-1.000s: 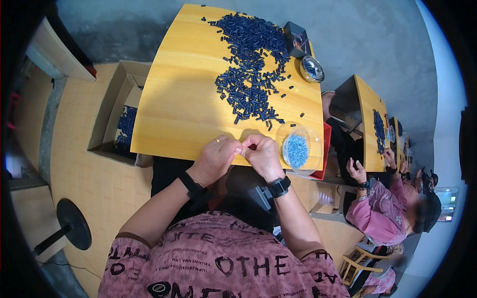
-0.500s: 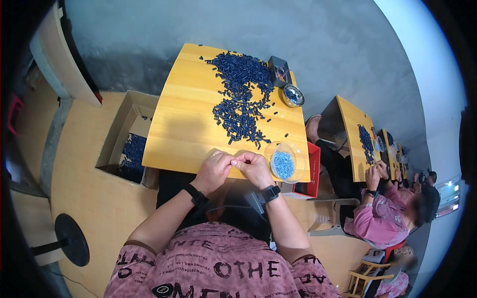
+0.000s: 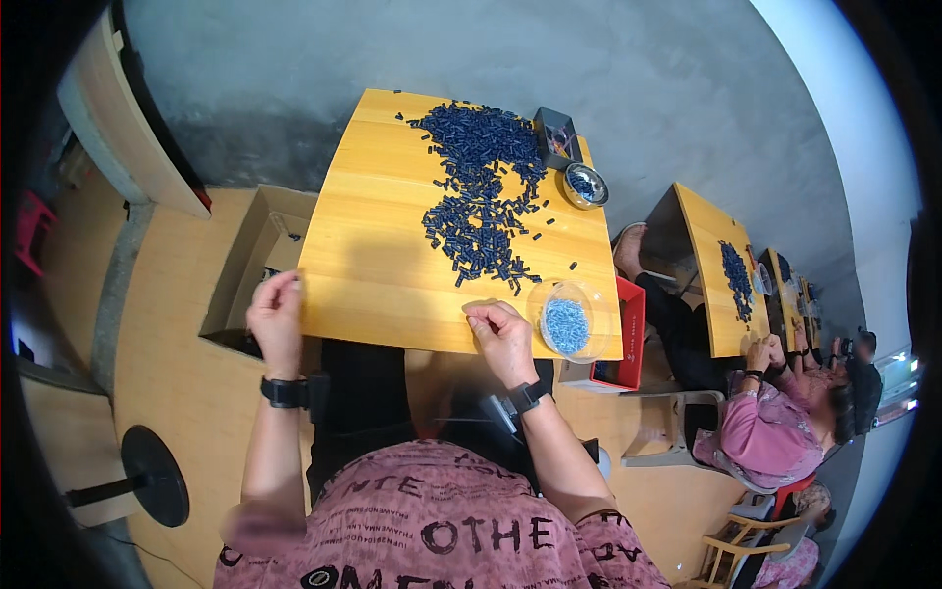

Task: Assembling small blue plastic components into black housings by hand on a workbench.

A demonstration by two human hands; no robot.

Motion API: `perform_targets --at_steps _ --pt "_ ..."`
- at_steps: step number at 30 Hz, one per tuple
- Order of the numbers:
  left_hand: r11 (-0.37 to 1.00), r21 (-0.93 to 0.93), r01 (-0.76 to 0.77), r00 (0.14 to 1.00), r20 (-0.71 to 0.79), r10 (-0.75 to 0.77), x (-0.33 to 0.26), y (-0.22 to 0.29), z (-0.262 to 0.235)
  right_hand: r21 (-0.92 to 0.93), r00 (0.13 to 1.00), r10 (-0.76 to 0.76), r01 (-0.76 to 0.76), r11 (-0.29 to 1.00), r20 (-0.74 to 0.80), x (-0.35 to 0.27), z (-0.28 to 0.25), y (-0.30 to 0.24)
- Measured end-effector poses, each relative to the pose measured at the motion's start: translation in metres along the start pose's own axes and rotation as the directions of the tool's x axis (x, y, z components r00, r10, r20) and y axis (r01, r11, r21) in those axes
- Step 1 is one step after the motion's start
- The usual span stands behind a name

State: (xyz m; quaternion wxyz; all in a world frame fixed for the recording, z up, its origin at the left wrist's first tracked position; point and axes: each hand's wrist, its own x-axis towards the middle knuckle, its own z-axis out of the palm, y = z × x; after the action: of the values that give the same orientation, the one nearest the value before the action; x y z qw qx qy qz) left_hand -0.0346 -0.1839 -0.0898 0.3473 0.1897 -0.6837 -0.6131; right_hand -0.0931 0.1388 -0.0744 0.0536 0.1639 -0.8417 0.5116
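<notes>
Downward fisheye view from overhead

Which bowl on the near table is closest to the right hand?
The clear round bowl at the near right corner, holding light-blue pieces; the shiny metal bowl stands farther back, beside the black box.

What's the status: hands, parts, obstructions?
Left hand near brown cardboard box, right hand beside round clear plastic tub of light-blue pieces; grips unclear. Small dark-blue cylinders spread on yellow wooden table. Nothing visibly blocking either hand.

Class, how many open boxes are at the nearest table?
3: cardboard box, left of the table; dark box on its far right; red box beside its right edge. More may be hidden.
</notes>
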Motion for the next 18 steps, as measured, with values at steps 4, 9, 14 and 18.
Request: perform_targets --at_steps 4,9,14,18 --pt "0.967 0.200 0.160 0.985 -0.096 -0.144 0.030 -0.019 -0.031 0.001 1.000 0.006 -0.006 1.000 -0.010 0.002 0.000 -0.003" --pt "0.970 0.235 0.064 0.995 -0.083 -0.046 0.029 -0.017 -0.015 -0.146 0.994 -0.083 0.072 0.987 -0.068 0.010 0.002 -0.004" --pt "0.994 -0.047 0.101 0.975 0.202 -0.090 -0.003 0.019 0.045 -0.264 0.985 -0.117 0.082 0.961 -0.123 0.041 0.004 0.003" --pt "0.987 -0.047 0.154 0.883 0.455 -0.116 -0.040 0.025 0.094 -0.377 0.986 -0.133 0.087 0.922 -0.098 0.053 0.005 0.015"
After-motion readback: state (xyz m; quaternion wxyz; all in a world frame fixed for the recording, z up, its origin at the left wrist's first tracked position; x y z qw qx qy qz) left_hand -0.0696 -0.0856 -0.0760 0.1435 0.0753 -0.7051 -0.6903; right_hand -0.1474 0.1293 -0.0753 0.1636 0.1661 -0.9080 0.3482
